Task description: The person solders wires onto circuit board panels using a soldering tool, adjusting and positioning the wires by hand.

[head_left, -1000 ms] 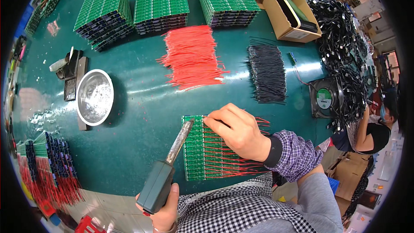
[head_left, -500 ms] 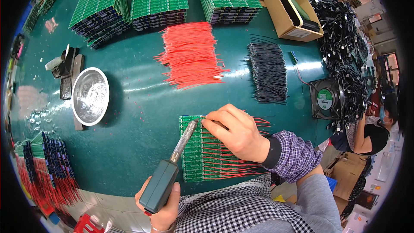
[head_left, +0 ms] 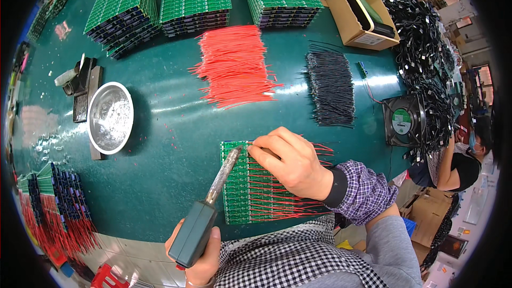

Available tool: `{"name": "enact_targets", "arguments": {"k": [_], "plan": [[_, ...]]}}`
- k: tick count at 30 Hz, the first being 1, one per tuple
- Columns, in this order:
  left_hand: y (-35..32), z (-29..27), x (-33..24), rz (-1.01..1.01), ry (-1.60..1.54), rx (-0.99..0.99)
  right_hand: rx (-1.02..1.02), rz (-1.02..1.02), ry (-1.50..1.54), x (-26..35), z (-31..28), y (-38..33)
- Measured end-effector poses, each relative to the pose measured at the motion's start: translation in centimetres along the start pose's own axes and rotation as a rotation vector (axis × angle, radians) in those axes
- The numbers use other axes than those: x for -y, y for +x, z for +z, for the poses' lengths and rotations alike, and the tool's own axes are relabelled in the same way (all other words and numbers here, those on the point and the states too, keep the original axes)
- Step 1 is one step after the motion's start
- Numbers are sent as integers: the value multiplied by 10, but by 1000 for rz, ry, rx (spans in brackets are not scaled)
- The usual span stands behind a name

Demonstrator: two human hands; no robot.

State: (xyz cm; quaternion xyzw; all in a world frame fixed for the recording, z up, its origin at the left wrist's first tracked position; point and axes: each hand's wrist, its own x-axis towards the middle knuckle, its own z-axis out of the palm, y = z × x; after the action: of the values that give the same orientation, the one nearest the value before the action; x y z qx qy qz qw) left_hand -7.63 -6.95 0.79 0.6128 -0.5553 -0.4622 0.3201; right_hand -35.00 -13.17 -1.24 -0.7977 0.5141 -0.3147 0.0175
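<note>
My left hand is wrapped around the dark green handle of a soldering iron. The iron slants up and away, its worn metal tip over the top left part of a green circuit board panel at the table's near edge. Just right of the tip, my right hand pinches with thumb and forefinger at the panel's top row. What it grips seems to be a red wire, mostly hidden by the fingers. Below that hand, rows of red wires run from the panel toward the right.
Bundles of red wires and black wires lie beyond the panel. Stacked green panels line the back. A white-rimmed bowl stands left, a small fan right, near black cables and a cardboard box. Another person sits far right.
The soldering iron's tip has shifted slightly left, away from my right fingertips. My right hand stays in its pinch at the top row of the panel.
</note>
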Motion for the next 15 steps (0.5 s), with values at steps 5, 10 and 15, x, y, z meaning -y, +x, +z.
{"name": "enact_targets", "arguments": {"k": [5,10,15], "plan": [[-8,3,-3,-221,-147,-237,10,12,-7,2,-1,1],[-8,3,1,-189,-145,-217,17,22,-15,3,-1,0],[-7,6,-7,-135,-121,-225,6,18,-8,3,-1,-1]]}}
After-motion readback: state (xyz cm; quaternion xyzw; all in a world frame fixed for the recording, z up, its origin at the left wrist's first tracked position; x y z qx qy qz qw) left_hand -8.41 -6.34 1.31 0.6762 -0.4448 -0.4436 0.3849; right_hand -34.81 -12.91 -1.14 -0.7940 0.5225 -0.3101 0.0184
